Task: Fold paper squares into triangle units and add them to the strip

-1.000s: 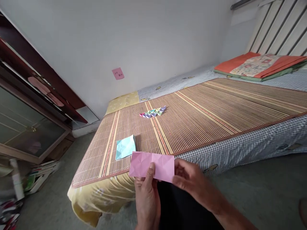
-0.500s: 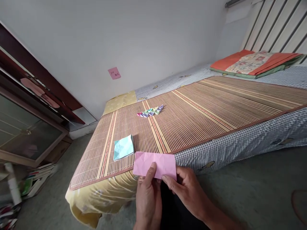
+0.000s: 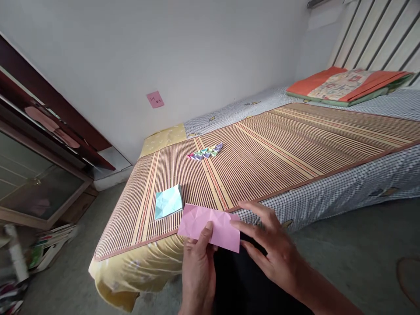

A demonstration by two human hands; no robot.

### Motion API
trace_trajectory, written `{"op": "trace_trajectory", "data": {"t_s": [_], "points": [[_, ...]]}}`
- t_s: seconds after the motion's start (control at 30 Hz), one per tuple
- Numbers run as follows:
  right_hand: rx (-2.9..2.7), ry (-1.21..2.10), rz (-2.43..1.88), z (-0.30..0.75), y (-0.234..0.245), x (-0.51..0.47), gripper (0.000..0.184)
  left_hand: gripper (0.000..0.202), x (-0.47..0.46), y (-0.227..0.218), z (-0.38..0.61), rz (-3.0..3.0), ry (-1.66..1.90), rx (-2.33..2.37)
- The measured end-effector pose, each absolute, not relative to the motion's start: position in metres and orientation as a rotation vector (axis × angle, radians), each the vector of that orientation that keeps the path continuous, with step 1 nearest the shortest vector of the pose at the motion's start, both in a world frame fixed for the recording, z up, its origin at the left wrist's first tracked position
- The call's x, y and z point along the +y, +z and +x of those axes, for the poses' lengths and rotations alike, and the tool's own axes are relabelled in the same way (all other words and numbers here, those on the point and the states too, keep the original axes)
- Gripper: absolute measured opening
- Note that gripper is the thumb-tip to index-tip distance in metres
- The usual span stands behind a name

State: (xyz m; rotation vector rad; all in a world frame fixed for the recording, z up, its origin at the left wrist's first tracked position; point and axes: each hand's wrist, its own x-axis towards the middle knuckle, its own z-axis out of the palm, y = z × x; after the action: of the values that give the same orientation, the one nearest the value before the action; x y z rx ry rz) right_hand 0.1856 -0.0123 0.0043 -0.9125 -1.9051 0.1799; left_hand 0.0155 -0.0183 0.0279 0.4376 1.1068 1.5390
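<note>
A creased pink sheet of paper (image 3: 218, 227), folded into a long rectangle, is held near the bed's front edge. My left hand (image 3: 198, 267) grips its lower edge, thumb on top and fingers beneath. At the paper's right end, my right hand (image 3: 272, 245) has its fingers spread, with a fingertip at or very near the upper right corner. Just beyond the paper lies a light-blue creased paper stack (image 3: 168, 202) on the mat. Farther back sits a zigzag strip of colourful folded paper pieces (image 3: 205, 152).
A striped bamboo mat (image 3: 262, 157) covers the bed. Folded orange and floral bedding (image 3: 349, 85) rests at the far right. A pink note (image 3: 155, 99) is stuck on the wall. To the left stands a glass-fronted cabinet (image 3: 39, 179), with assorted items on the floor below.
My right hand has let go of the paper's lower right part, lifted and spread its fingers. The pink paper has tilted, its right end lower, still in my left hand.
</note>
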Motion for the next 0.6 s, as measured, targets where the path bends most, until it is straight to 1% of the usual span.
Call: {"op": "trace_trajectory", "data": {"t_s": [0.1,0.17,0.23,0.3,0.47,0.53,0.6], "points": [[-1.969,0.143,-0.875,0.1820,0.0077,-0.0155,0.059,0.021,-0.0209,0.0268,0.0165,0.471,1.424,1.050],[-1.981,0.138,-0.861,0.1812,0.0080,-0.0175,0.063,0.026,-0.0224,0.0249,0.0162,0.519,1.444,1.076],[-2.001,0.113,-0.858,0.1819,0.0083,-0.0185,0.062,0.031,-0.0234,0.0231,0.0159,0.548,1.458,1.101],[-2.038,0.085,-0.856,0.1834,0.0098,-0.0183,0.054,0.033,-0.0238,0.0223,0.0161,0.559,1.455,1.114],[-2.021,0.139,-0.803,0.1845,0.0156,-0.0144,0.022,0.035,-0.0240,0.0248,0.0189,0.573,1.409,1.105],[-1.957,0.213,-0.807,0.1830,0.0153,-0.0134,0.014,0.031,-0.0251,0.0264,0.0202,0.576,1.385,1.114],[-1.868,0.299,-0.847,0.1806,0.0137,-0.0129,0.011,0.030,-0.0265,0.0272,0.0213,0.598,1.369,1.106]]}}
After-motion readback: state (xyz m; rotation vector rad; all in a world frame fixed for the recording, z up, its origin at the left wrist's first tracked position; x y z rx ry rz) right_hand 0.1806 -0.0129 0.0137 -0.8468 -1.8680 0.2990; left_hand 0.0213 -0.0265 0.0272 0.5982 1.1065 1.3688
